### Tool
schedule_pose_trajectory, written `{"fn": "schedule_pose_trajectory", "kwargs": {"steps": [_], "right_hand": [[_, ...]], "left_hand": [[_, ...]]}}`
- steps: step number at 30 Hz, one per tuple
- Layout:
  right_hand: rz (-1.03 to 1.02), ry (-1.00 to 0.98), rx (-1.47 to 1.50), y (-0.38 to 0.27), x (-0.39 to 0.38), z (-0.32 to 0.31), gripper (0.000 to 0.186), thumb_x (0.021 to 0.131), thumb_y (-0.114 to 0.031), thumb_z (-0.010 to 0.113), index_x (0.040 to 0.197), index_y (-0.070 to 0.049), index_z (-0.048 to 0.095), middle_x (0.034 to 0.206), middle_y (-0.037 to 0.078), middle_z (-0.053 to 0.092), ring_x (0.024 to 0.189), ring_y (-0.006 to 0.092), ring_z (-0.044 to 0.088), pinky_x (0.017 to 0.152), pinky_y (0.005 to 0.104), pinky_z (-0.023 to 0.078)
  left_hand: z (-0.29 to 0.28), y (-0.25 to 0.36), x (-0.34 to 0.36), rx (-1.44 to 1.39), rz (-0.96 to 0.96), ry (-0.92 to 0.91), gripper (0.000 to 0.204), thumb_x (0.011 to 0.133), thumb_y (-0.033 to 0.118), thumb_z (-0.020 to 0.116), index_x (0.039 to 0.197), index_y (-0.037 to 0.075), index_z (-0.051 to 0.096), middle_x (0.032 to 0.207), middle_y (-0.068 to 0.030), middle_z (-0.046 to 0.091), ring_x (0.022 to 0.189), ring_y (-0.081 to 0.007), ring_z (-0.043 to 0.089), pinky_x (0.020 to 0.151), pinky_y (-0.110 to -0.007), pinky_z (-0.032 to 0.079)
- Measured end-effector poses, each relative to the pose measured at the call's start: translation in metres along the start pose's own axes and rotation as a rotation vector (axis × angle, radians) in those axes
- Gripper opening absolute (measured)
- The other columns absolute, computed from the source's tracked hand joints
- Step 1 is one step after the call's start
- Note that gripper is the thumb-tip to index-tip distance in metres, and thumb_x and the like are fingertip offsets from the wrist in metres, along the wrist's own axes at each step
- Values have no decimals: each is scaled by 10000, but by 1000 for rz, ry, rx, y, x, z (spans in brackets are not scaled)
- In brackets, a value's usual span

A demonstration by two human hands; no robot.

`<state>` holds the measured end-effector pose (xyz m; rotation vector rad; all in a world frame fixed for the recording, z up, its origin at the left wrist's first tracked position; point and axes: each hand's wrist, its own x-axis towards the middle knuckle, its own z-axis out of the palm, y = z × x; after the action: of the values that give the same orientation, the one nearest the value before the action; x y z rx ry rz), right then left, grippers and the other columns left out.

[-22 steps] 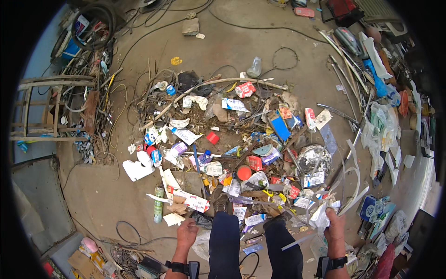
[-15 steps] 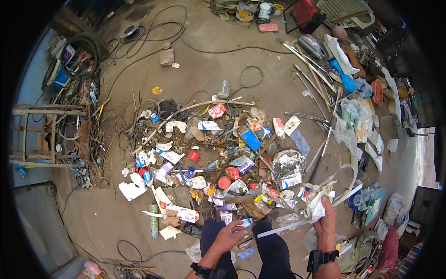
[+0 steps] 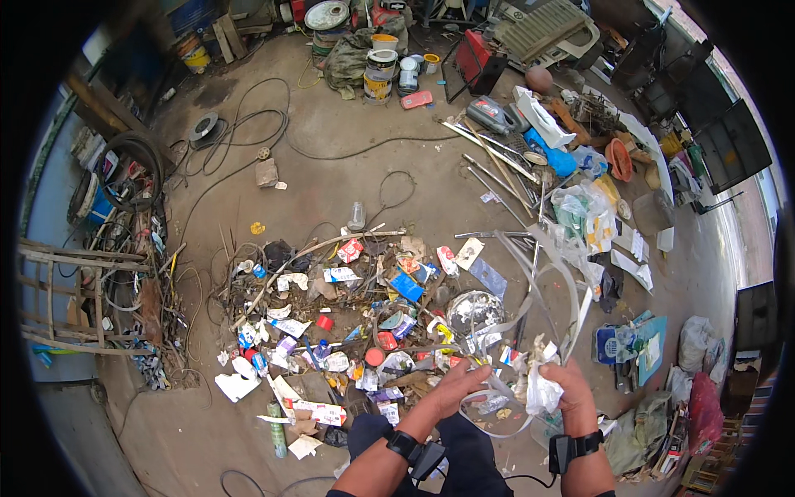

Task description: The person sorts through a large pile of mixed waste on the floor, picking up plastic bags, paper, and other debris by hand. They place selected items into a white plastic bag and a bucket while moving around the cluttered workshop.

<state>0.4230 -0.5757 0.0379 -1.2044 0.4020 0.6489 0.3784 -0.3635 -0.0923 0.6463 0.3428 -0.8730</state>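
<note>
In my right hand [image 3: 566, 386] is a crumpled white plastic bag [image 3: 544, 393], gripped together with long pale plastic straps [image 3: 573, 286] that loop up and away from me. My left hand [image 3: 460, 386] is closed beside it, its fingers pinching a strap that curls in a loop below the two hands. Part of that grip is hidden by my own fingers. Under and beyond my hands spreads a litter heap of cartons, wrappers, bottles and dirt, with a red round lid [image 3: 375, 357] and a blue box [image 3: 406, 287] in it. A white-crusted round lid [image 3: 474, 312] lies just beyond my left hand.
Metal and plastic rods [image 3: 497, 157] lie at the right, by a pile of plastic bags [image 3: 584, 211]. A wooden frame [image 3: 62, 298] stands at the left. Black cable [image 3: 364, 155] snakes across the floor, and paint buckets [image 3: 380, 74] stand at the far side.
My left hand has moved right and up, from stretched-out fingers to a closed grip on a strap near the right hand. The straps now arch higher. The view has tilted toward the far side.
</note>
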Motion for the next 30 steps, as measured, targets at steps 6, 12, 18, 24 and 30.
{"fn": "schedule_pose_trajectory", "kwargs": {"steps": [6, 12, 18, 24, 30], "right_hand": [[164, -78, -440, 9, -7, -5, 530, 769, -144, 737, 1248, 14, 574, 1128, 57, 636, 982, 156, 596, 887, 312, 483], [75, -38, -643, 9, -19, -32, 565, 718, -164, 724, 1233, 11, 571, 1113, 73, 639, 986, 155, 584, 887, 315, 473], [338, -69, -855, 5, -40, -90, 343, 700, -203, 759, 959, 9, 685, 874, 69, 687, 828, 151, 609, 769, 315, 496], [215, -42, -747, -5, -73, -157, 339, 695, -190, 775, 956, 11, 699, 868, 79, 703, 797, 160, 625, 746, 321, 504], [200, 92, -693, -6, -101, -229, 369, 690, -175, 771, 987, 28, 693, 886, 86, 709, 835, 150, 632, 770, 318, 509]], "left_hand": [[48, 5, 12, 81, 87, -27, 867, 842, 496, 737, 1393, -15, 306, 1307, -161, 496, 1185, -234, 523, 955, -375, 479], [88, -19, 34, 125, 169, -58, 716, 896, 348, 709, 1380, -73, 390, 1252, -139, 567, 1149, -182, 540, 978, -333, 452], [118, -69, 81, 475, -26, 25, 759, 893, 431, 690, 1400, -58, 407, 1311, -162, 538, 1191, -193, 508, 1019, -334, 413], [178, -93, 113, 722, -50, -4, 798, 904, 494, 617, 1408, -80, 386, 1343, -199, 515, 1218, -225, 498, 1033, -331, 402], [252, -91, 134, 703, -127, -83, 786, 903, 544, 562, 1361, -87, 462, 1292, -208, 567, 1189, -257, 531, 1016, -336, 413]]}}
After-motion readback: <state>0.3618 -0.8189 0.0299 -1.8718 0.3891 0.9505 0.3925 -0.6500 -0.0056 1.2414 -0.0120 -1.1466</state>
